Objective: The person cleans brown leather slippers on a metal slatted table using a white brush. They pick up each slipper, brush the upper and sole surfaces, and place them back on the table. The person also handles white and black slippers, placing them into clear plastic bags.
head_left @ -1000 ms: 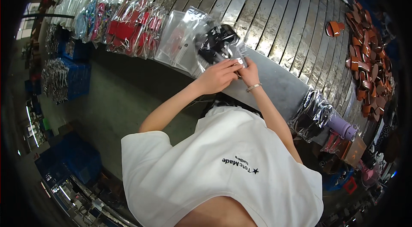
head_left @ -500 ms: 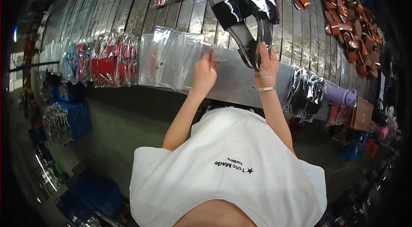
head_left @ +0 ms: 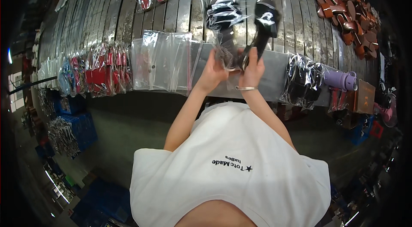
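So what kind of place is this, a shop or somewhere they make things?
Most likely a shoe packing workshop. Both hands are slipping black sandals into a clear bag at a long slatted table, with a stack of empty bags beside them and a heap of brown sandals at the far right.

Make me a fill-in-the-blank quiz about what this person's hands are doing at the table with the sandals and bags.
1. Both hands, left hand and right hand, hold a pair of ____ sandals.
2. The sandals are going into a clear ____ bag.
3. A stack of empty bags lies to the person's ____.
4. The right wrist wears a silver ____.

Missing words: black; plastic; left; bracelet
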The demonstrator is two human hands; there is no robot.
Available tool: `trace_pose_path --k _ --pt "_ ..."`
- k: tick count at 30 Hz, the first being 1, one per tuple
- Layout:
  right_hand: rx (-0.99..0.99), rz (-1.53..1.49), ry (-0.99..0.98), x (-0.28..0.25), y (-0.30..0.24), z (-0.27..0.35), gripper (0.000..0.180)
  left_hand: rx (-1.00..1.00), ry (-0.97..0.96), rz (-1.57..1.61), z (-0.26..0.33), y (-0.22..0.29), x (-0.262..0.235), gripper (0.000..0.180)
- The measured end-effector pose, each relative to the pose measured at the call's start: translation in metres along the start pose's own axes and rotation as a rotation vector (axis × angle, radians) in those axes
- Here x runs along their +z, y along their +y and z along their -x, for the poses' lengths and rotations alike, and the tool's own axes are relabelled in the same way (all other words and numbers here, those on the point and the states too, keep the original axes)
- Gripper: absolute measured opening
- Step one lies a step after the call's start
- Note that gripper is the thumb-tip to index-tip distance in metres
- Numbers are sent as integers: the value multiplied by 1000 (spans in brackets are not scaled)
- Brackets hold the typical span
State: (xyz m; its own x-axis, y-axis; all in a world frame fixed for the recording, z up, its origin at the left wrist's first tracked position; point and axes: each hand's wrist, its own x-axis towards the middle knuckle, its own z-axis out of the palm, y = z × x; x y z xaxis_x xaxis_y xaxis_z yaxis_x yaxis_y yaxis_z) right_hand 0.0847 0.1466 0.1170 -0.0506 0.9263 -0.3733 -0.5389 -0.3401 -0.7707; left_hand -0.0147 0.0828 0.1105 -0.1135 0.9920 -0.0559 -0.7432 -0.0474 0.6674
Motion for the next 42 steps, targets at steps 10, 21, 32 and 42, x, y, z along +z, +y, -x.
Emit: trace_pose_path --k 10,21,32,42 --pt "-234 1267 -179 -139 58 -65 81 -446 372 -115 14 -85 -68 28" --pt "-465 1683 -918 -72 64 -25 21 -416 655 -341 31 -79 -77 22" --pt "238 2470 -1081 -351 -38 30 41 -398 662 -481 67 -32 -91 28" --pt "-1065 1683 -1103 -125 -30 -50 41 276 -463 -1891 29 -6 -99 34"
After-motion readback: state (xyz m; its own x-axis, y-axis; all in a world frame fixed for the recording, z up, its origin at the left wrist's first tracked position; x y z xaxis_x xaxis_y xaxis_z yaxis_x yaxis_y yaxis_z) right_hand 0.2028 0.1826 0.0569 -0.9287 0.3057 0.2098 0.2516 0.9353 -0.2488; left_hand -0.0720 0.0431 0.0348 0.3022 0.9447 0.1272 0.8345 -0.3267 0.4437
